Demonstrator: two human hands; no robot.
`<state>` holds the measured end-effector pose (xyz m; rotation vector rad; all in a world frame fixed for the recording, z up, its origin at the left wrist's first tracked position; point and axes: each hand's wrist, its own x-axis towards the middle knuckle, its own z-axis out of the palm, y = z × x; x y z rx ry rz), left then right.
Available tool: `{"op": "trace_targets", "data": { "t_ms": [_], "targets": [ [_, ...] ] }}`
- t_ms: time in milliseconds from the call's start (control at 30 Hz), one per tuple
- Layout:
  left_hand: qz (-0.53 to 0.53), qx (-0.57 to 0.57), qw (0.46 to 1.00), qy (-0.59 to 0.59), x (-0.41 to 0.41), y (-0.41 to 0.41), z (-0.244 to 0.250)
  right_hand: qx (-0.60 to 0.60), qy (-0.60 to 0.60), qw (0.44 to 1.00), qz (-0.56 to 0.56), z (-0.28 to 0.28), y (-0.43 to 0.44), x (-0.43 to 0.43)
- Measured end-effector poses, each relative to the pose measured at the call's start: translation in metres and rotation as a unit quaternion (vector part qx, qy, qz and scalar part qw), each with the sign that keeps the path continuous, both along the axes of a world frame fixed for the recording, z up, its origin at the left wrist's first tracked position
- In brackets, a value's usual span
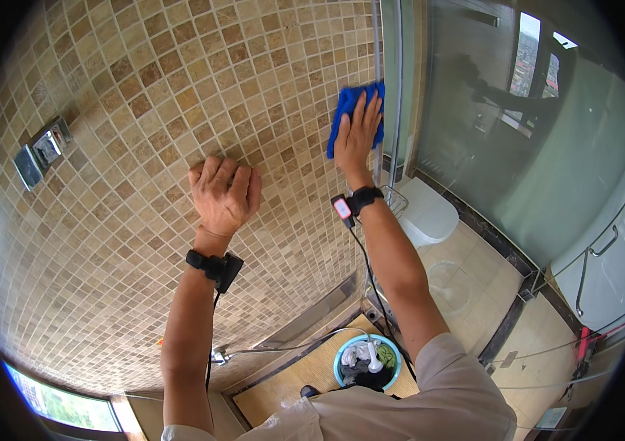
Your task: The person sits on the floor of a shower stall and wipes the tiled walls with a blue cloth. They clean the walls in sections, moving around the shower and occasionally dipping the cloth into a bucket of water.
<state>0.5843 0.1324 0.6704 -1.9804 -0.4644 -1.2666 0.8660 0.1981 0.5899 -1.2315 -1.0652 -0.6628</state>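
Observation:
My right hand point(357, 132) lies flat with its fingers spread on a folded blue cloth point(340, 118), pressing it to the mosaic-tiled wall point(285, 127) beside the metal edge strip of a glass panel. To the left, my left hand point(224, 190) rests against the same tiles with its fingers curled and no object visible in it; its palm side is hidden. Each wrist wears a black strap with a small device and a cable.
A chrome wall fixture point(42, 153) juts out at the left. Below, a blue basin point(396, 375) holds clothes and a white shower head point(374, 364) on its hose. A white toilet point(428, 212) stands beyond the glass at the right, near a glass door handle point(582, 286).

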Motion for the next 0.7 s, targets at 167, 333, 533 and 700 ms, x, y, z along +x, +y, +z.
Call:
{"op": "trace_targets", "data": {
  "t_ms": [167, 333, 533, 700],
  "targets": [
    [0.003, -0.005, 1.000, 0.001, 0.003, -0.001, 0.000, -0.038, 0.099, 0.994, -0.004, -0.059, -0.002, -0.018],
    [-0.017, -0.006, 1.000, 0.012, 0.001, 0.002, -0.001, -0.063, 0.228, 0.972, 0.003, -0.099, -0.006, -0.052],
    [-0.033, -0.036, 0.998, 0.050, -0.019, -0.008, -0.027, -0.094, 0.251, 0.962, 0.046, -0.105, -0.025, -0.141],
    [0.001, -0.033, 0.998, 0.051, -0.052, -0.017, -0.046, -0.099, 0.073, 0.989, 0.088, -0.095, -0.057, -0.181]
  ]
}}
